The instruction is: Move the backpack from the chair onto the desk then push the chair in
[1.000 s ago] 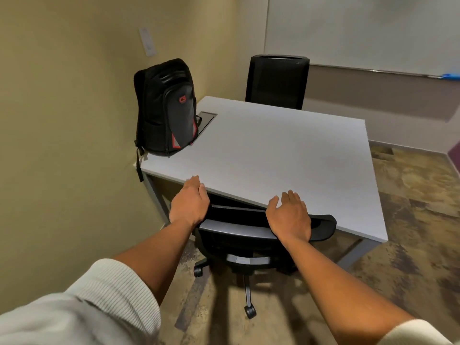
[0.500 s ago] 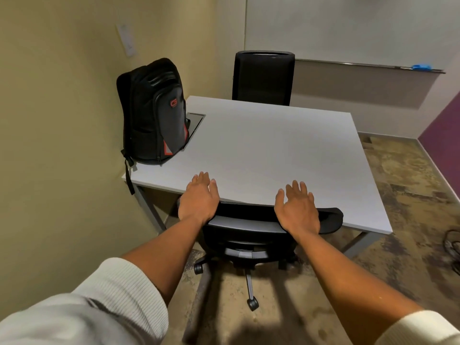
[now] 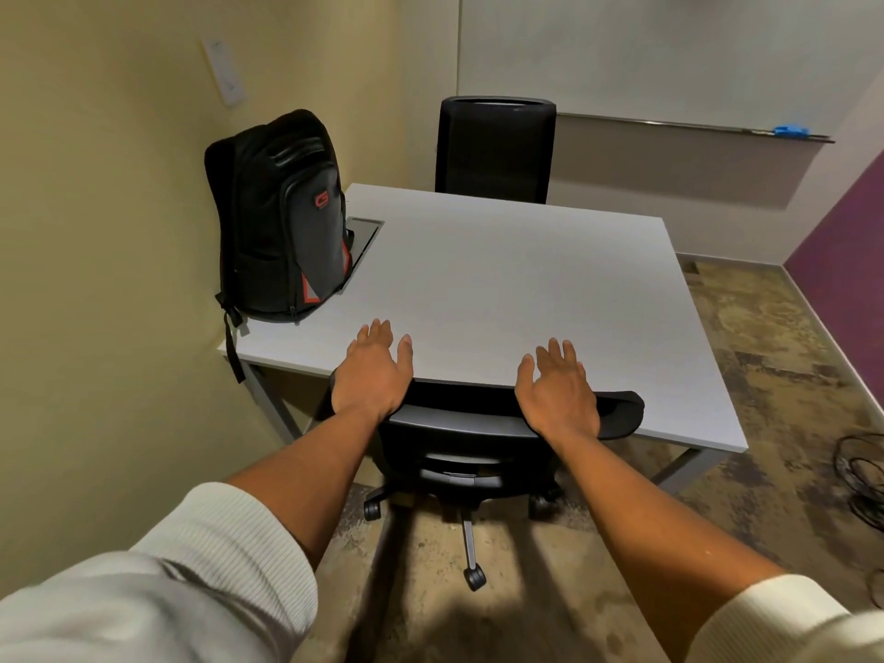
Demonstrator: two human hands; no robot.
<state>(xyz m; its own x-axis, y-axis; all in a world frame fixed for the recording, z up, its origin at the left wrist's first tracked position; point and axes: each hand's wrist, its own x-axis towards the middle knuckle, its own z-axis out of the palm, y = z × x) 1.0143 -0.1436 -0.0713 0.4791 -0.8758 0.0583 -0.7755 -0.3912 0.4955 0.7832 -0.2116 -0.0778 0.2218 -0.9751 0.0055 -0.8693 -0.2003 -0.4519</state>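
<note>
A black backpack (image 3: 282,217) with red trim stands upright on the near left corner of the white desk (image 3: 516,279), leaning against the yellow wall. The black office chair (image 3: 459,442) is tucked under the desk's near edge; only its backrest top and wheeled base show. My left hand (image 3: 375,373) and my right hand (image 3: 557,390) lie flat on the top of the backrest, fingers spread and pointing over the desk edge, gripping nothing.
A second black chair (image 3: 495,150) stands at the desk's far side. A metal cable hatch (image 3: 366,232) sits in the desktop behind the backpack. Black cables (image 3: 861,476) lie on the floor at the right. A yellow wall is close on the left.
The chair has slid a little further under the desk. My fingers have straightened and spread, now reaching over the desk edge. The backpack has not moved.
</note>
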